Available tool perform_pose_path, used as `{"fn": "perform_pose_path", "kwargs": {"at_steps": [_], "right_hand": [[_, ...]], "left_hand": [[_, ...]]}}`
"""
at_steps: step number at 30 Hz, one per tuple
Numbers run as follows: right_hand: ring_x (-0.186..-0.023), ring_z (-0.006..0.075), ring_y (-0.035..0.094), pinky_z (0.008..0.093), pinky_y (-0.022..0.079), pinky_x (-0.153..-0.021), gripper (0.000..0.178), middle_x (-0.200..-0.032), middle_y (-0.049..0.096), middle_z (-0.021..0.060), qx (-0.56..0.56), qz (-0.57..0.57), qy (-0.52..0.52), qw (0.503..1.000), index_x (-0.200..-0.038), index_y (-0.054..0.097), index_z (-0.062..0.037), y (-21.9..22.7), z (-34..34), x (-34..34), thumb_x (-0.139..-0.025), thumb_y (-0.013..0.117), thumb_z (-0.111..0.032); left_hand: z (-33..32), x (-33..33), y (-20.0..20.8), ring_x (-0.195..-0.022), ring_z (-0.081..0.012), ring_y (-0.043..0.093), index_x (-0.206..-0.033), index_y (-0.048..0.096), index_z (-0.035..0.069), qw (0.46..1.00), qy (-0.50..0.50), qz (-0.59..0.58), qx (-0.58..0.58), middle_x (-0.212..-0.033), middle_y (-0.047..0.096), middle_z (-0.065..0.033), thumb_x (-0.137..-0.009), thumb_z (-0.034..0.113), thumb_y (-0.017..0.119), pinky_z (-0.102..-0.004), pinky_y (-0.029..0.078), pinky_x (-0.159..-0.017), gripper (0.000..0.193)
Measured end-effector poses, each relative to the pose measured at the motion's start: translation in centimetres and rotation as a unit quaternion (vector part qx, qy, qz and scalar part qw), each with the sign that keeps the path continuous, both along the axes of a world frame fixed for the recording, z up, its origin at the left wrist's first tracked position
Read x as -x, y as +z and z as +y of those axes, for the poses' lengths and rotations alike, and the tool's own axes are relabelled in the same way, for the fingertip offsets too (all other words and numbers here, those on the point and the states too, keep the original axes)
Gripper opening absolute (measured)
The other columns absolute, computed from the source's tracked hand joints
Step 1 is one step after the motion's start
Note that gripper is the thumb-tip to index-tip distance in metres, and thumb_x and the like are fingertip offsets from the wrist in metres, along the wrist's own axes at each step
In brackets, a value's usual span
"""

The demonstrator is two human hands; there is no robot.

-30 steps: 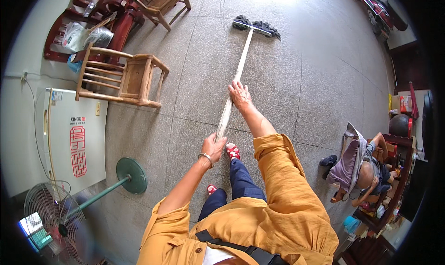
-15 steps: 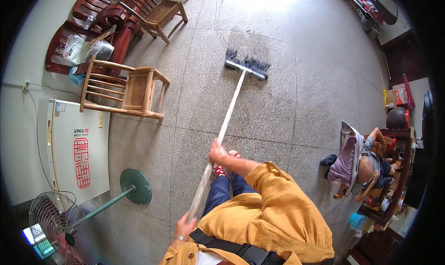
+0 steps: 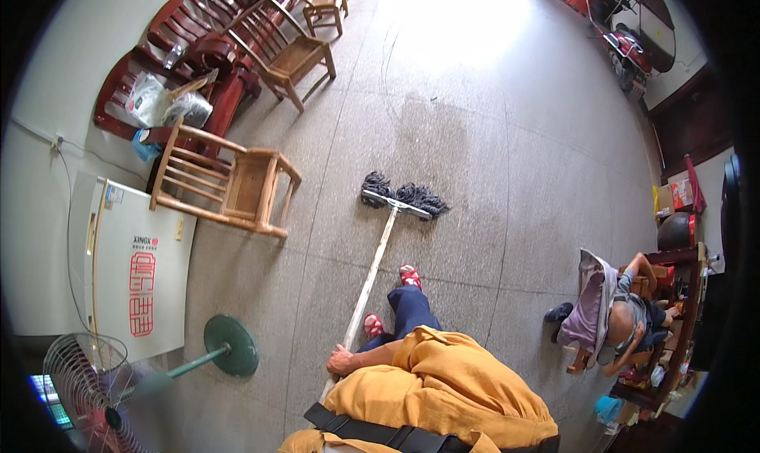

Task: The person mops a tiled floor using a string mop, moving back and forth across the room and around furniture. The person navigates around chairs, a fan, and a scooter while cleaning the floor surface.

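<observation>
Head view: gripping the mop handle (image 3: 369, 280) with right hand (image 3: 342, 361) (cannot tell for left hand, unseen); could strike red shoe (image 3: 373, 325) just ahead by swinging rightward.

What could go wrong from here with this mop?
The dark patch of floor beyond the mop head looks damp and might be slippery if stepped on.
The wooden handle, gripped by the right hand, runs close by the left foot and could trip it.
Swung left, the mop head might knock the nearest slatted wooden chair.
</observation>
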State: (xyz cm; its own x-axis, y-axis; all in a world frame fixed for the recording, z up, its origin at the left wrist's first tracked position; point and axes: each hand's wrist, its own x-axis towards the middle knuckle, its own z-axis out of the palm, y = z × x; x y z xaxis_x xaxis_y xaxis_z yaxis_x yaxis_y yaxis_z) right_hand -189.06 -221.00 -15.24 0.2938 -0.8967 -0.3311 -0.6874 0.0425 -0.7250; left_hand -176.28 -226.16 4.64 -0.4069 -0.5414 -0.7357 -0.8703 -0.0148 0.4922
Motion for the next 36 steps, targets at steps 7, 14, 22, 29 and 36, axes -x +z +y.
{"fn": "perform_pose_path", "kwargs": {"at_steps": [7, 14, 22, 29, 36], "right_hand": [[-0.082, 0.0212, 0.055, 0.0450, 0.035, -0.079, 0.008, -0.076, 0.061, 0.0030, 0.059, 0.164, 0.019, 0.984, -0.070, 0.062, -0.0161, 1.5, -0.8, 20.7, -0.068, 0.055, -0.020], [-0.084, 0.0206, 0.050, 0.0403, 0.033, -0.084, 0.008, -0.074, 0.056, 0.0013, 0.133, 0.192, -0.071, 0.970, -0.065, 0.061, -0.0174, 0.6, -3.5, 43.4, -0.066, 0.056, -0.024], [-0.082, 0.0193, 0.049, 0.0411, 0.032, -0.086, 0.003, -0.072, 0.054, 0.0000, 0.152, 0.186, -0.098, 0.966, -0.064, 0.060, -0.0190, -0.2, -8.3, 63.7, -0.063, 0.059, -0.022], [-0.105, 0.0320, 0.041, 0.0532, 0.024, -0.093, 0.015, -0.101, 0.050, 0.0102, 0.072, 0.272, -0.184, 0.942, -0.078, 0.063, -0.0157, -1.4, -13.6, 77.5, -0.073, 0.052, -0.024], [-0.100, 0.0445, 0.046, 0.0481, 0.042, -0.074, 0.021, -0.119, 0.040, 0.0337, -0.024, 0.351, -0.437, 0.828, -0.085, 0.059, -0.0007, -3.9, -20.2, 90.1, -0.076, 0.048, -0.016]], "left_hand": [[-2.2, 11.5, -0.1, -0.085, -0.0195, 0.060, -0.108, 0.053, -0.002, 1.000, -0.019, 0.007, 0.014, -0.092, 0.062, -0.0179, -0.073, 0.019, 0.063, -0.0292, 0.045, -0.074, 0.042], [-2.8, 24.8, 2.1, -0.086, -0.0187, 0.060, -0.108, 0.053, -0.004, 1.000, -0.017, -0.008, 0.024, -0.093, 0.062, -0.0183, -0.073, 0.018, 0.063, -0.0284, 0.045, -0.075, 0.042], [-6.4, 45.6, 3.5, -0.088, -0.0189, 0.060, -0.105, 0.055, -0.005, 0.997, -0.046, 0.011, 0.058, -0.094, 0.061, -0.0191, -0.074, 0.017, 0.063, -0.0281, 0.045, -0.076, 0.040], [-12.6, 59.4, 0.5, -0.084, -0.0142, 0.059, -0.104, 0.055, -0.005, 0.998, -0.014, 0.056, 0.040, -0.092, 0.063, -0.0162, -0.075, 0.016, 0.062, -0.0268, 0.045, -0.075, 0.037], [-21.9, 71.0, -6.9, -0.087, -0.0106, 0.055, -0.109, 0.052, -0.006, 0.980, 0.068, 0.125, -0.141, -0.099, 0.061, -0.0097, -0.077, 0.011, 0.062, -0.0245, 0.043, -0.079, 0.038]]}}
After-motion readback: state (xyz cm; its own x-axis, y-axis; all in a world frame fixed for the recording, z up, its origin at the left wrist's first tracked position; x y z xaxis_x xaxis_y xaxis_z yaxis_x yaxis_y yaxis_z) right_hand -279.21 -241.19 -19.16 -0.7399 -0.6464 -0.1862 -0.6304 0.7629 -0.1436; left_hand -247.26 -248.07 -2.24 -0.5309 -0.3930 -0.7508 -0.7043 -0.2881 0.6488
